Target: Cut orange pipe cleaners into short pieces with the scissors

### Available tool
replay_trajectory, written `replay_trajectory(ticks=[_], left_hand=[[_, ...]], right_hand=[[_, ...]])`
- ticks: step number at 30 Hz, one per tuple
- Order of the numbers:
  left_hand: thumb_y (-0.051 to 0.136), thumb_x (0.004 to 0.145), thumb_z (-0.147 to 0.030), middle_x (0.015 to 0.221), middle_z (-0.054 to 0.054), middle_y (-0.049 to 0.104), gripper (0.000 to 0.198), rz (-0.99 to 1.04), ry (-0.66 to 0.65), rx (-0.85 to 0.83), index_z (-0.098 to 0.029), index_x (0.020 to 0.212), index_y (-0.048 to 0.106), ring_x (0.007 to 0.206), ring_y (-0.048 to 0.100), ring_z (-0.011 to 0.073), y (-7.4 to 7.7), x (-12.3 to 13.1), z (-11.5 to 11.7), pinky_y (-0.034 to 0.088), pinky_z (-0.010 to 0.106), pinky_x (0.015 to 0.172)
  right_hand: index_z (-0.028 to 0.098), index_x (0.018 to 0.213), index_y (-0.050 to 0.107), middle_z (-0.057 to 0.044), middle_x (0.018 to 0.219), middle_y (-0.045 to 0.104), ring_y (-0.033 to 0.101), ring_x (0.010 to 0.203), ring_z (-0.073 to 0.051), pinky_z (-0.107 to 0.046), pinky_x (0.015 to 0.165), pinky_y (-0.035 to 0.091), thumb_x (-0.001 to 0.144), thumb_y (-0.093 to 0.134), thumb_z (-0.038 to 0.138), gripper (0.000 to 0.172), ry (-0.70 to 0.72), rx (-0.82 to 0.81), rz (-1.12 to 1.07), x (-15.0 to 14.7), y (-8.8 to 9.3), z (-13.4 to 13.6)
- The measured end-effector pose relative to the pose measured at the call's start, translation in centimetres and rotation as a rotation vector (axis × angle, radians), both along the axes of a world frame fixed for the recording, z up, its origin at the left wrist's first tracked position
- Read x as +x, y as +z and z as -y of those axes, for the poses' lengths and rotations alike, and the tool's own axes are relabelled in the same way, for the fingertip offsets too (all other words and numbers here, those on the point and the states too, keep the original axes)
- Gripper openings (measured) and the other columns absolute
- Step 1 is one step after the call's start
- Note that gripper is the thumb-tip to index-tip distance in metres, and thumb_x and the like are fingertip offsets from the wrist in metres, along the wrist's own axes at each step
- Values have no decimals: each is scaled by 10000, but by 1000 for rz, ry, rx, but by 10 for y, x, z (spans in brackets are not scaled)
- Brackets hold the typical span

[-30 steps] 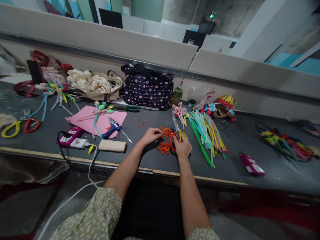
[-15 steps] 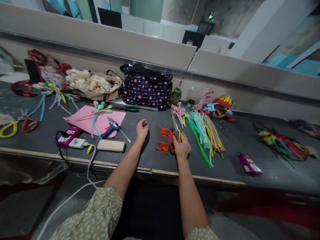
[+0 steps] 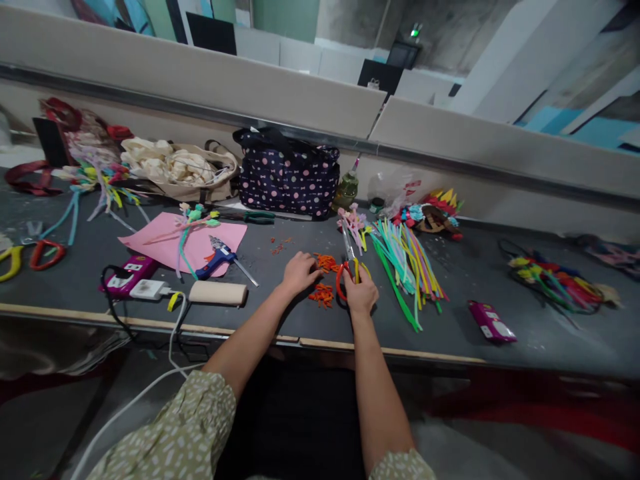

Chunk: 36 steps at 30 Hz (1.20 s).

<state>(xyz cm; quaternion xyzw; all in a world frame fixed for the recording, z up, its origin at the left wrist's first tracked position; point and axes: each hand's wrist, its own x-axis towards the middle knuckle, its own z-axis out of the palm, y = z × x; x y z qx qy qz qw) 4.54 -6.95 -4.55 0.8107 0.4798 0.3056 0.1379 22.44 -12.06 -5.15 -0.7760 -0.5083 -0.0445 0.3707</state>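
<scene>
My right hand (image 3: 362,291) is closed around scissors (image 3: 349,244) with red and yellow handles; their metal blades point away from me, toward the back of the table. My left hand (image 3: 301,273) is low over the table, its curled fingertips at the left edge of the upper pile of short orange pieces (image 3: 327,263). Whether a piece is between those fingers is hidden. A lower pile of orange pieces (image 3: 321,295) lies between the two hands, closer to the front edge. Beyond my left hand, a few tiny orange bits (image 3: 277,248) are scattered.
Pipe cleaners in several colours (image 3: 407,267) lie right of the scissors. To the left are a blue glue gun (image 3: 218,259), pink paper (image 3: 155,230), a cardboard-coloured roll (image 3: 218,293) and a power strip (image 3: 131,277). A dotted bag (image 3: 287,173) stands behind.
My left hand has moved right and toward me, to the upper orange pile, uncovering tiny orange bits. The right hand still holds the scissors. The whole view has shifted slightly.
</scene>
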Motion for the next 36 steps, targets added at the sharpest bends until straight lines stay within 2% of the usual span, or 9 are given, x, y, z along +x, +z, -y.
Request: replay_trajectory(ticks=[6, 11, 14, 17, 19, 22, 26, 30, 36], left_hand=[[615, 773, -382, 850, 115, 580, 197, -79, 19, 40, -187, 774, 642, 909, 482, 260, -6, 8, -1, 361, 361, 765], [593, 782, -301, 825, 106, 595, 138, 32, -5, -10, -191, 713, 640, 889, 500, 246, -8, 8, -2, 374, 352, 766], [642, 733, -276, 765, 73, 606, 107, 291, 27, -99, -201, 658, 632, 837, 517, 219, -6, 5, -5, 387, 317, 735], [693, 680, -290, 642, 30, 584, 128, 752, 74, -303, -191, 625, 634, 664, 512, 161, -2, 0, -11, 384, 261, 625], [719, 655, -319, 606, 16, 578, 168, 1043, 83, -428, -170, 632, 645, 558, 473, 114, 2, -4, -15, 353, 225, 543], [744, 634, -314, 667, 24, 622, 193, 1307, 58, -489, -150, 657, 644, 512, 452, 68, 6, -12, -19, 325, 191, 486], [792, 571, -239, 722, 24, 652, 240, 1527, 52, -539, -155, 743, 646, 545, 517, 60, 9, -19, -21, 382, 176, 510], [811, 549, -230, 802, 45, 675, 358, 1608, 71, -573, -160, 873, 674, 603, 574, 72, 7, -24, -23, 442, 177, 550], [802, 568, -236, 782, 15, 659, 289, 1657, 101, -541, -173, 818, 671, 578, 560, 51, 2, -27, -26, 464, 166, 561]], right_hand=[[210, 1127, 654, -69, 747, 667, 602, 671, -206, -281, 634, 408, 782, 461, 631, 577, 29, -4, -15, 1, -2, 0], [222, 1109, 664, -62, 734, 669, 607, 669, -208, -282, 637, 412, 767, 485, 638, 568, 27, -8, -8, 0, -1, 0], [222, 1116, 663, -72, 778, 686, 618, 683, -213, -287, 641, 421, 761, 496, 641, 573, 17, 0, -2, 0, -1, 0], [199, 1123, 660, -76, 776, 692, 628, 692, -213, -288, 653, 434, 770, 482, 636, 589, 33, 21, -10, 0, -1, 0], [187, 1132, 656, -71, 765, 695, 634, 697, -209, -285, 666, 443, 778, 477, 626, 591, 79, 27, -9, -1, -2, 1], [188, 1148, 647, -66, 787, 699, 637, 701, -193, -269, 671, 452, 775, 498, 613, 585, 180, 18, 19, -3, -1, 3], [207, 1160, 640, -57, 846, 701, 635, 707, -171, -248, 672, 459, 767, 532, 593, 561, 273, 1, 52, -5, 2, 6], [193, 1156, 644, -52, 835, 701, 637, 703, -157, -237, 684, 469, 774, 544, 566, 543, 327, 2, 46, -6, 3, 7], [197, 1137, 654, -29, 790, 704, 635, 666, -146, -245, 716, 486, 756, 585, 543, 519, 466, 14, 52, -7, -1, 8]])
